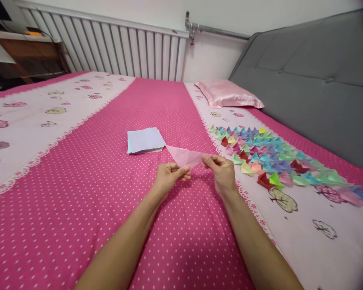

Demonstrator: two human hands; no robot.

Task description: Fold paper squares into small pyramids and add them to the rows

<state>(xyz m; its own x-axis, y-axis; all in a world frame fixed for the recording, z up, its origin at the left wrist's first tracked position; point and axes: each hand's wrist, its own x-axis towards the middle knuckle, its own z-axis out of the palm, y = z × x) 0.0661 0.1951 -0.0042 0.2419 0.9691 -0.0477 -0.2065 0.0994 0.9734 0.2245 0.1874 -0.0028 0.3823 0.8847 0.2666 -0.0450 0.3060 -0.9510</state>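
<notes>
Here's the paper (183,156), centre frame, long edge running left to right, dipping rightward: left hand (170,176) pinches its lower part, right hand (223,172) pinches the right end, left tip free.

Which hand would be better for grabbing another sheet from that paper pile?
Probably the left hand: the paper pile lies nearer to it. The right hand is farther off, and both hold the pink paper.

Slim bare forearms (136,231) taper to narrow wrists (159,192) and bare hands (225,172)
</notes>
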